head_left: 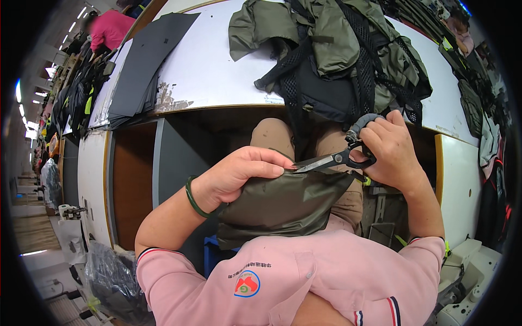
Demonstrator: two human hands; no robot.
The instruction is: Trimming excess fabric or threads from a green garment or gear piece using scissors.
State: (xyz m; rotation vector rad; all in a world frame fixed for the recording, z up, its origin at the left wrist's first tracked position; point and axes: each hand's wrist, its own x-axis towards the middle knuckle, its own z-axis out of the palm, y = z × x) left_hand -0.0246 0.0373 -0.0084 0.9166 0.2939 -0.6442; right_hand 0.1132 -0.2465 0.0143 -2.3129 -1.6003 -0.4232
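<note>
Over my lap hangs a piece of olive-green fabric (283, 204) with a slight sheen. My left hand (244, 171) pinches its upper edge between thumb and fingers; a green bangle circles that wrist. In my right hand (389, 149) is a pair of scissors (338, 158) with black handles, one of them wrapped in grey padding. The blades point left along the fabric's top edge, their tips close to my left fingertips. Whether the blades are cutting through the cloth cannot be made out.
Ahead stands a white table (217, 70) with a worn front edge. On it lie dark grey sheets (149, 60) at left and a heap of olive and black mesh bag parts (337, 60). A sewing machine (467, 277) stands at lower right. People work farther off on both sides.
</note>
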